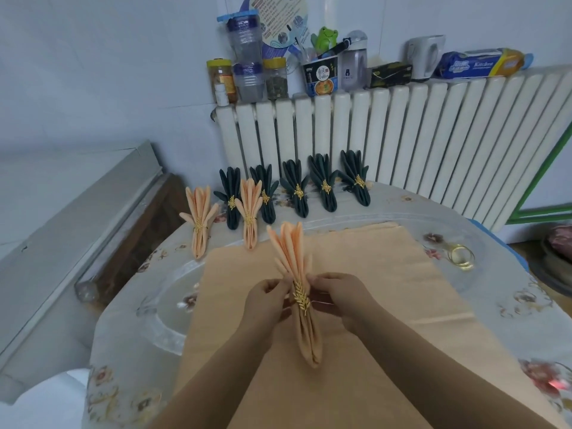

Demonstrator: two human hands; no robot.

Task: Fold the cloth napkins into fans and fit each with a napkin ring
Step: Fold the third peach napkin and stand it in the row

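A peach fan-folded napkin point(294, 258) stands over the middle of the table, with a gold leaf napkin ring point(301, 300) round its waist. My left hand point(267, 300) pinches the napkin's left side at the ring. My right hand point(337, 297) pinches its right side at the same height. Flat peach napkins point(387, 280) lie stacked under my hands. Two finished peach fans point(199, 222) point(250, 219) and several dark green ringed fans point(297, 190) stand in rows at the back.
Spare gold rings point(461, 257) lie at the right on the glass turntable point(167, 317). A white radiator point(402, 134) behind the table carries jars, bottles and packets. A grey board point(77, 224) leans at the left.
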